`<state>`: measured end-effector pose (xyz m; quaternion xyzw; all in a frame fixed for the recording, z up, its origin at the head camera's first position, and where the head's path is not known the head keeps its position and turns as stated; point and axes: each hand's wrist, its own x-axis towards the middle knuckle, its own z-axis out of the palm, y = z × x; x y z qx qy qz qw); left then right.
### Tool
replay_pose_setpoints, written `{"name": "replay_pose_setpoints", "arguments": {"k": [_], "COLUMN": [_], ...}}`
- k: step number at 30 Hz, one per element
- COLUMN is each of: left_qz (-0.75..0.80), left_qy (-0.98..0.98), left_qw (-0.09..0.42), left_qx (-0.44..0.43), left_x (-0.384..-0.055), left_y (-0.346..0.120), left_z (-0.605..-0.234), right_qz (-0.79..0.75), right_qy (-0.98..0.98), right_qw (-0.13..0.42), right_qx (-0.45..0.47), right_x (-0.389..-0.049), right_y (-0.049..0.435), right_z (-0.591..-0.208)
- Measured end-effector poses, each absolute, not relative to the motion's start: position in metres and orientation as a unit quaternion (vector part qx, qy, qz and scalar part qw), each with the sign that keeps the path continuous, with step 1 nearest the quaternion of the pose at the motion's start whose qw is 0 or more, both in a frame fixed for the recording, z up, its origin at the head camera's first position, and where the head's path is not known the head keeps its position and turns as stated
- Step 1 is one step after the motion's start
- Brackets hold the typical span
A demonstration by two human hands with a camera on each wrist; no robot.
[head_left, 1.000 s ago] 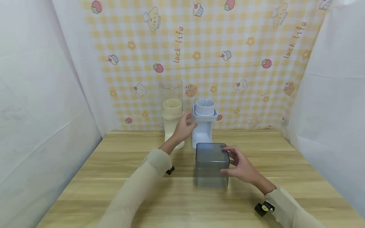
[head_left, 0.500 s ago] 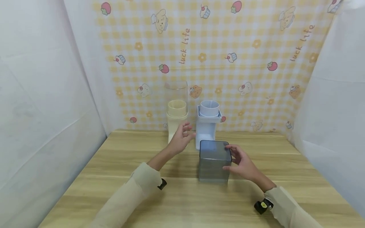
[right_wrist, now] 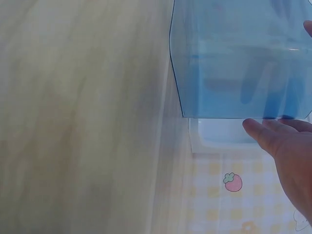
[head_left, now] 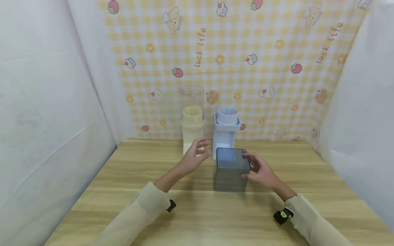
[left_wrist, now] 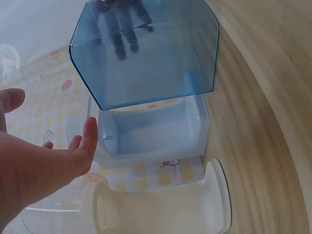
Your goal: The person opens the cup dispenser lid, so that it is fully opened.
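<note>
In the head view, a translucent blue-grey square container (head_left: 231,177) stands low in front of a pale blue stand (head_left: 224,136). My right hand (head_left: 261,172) holds its right side, thumb toward the front and fingertips at the upper right rim. The right wrist view shows those fingertips against the edge of the container (right_wrist: 234,63). My left hand (head_left: 193,158) is to the left of the container, apart from it, fingers spread and holding nothing. Behind this hand is a cream stand (head_left: 192,135) with a round collar and a clear cylinder (head_left: 192,97); its base is partly hidden.
Both stands are near the back of the wooden table (head_left: 197,218). A yellow checked cloth (head_left: 240,37) hangs behind, with white cloth walls (head_left: 43,102) at the sides.
The container has shifted slightly away from me and left toward the blue stand, with my right hand on it. My left hand has drawn back from between the stands.
</note>
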<state>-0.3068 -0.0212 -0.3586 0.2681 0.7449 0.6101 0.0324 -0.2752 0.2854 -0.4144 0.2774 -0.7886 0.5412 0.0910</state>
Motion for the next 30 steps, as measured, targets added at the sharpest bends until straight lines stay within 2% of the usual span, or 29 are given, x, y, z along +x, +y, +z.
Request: {"name": "replay_pose_setpoints", "arguments": {"k": [19,30], "left_qz": [0.615,0.631], "left_qy": [0.739,0.72], "left_qw": [0.037,0.017], "left_qx": [0.273,0.289], "left_x": [-0.302,-0.299], "left_y": [-0.034,-0.038], "left_z": [-0.36,-0.358], "right_qz": [0.509,0.501], "right_qy": [-0.814,-0.823], "right_qw": [0.103,0.094], "right_qx": [0.261,0.251], "right_x": [-0.295,-0.303], "right_y": [0.279,0.283], "right_z": [-0.409,-0.411]}}
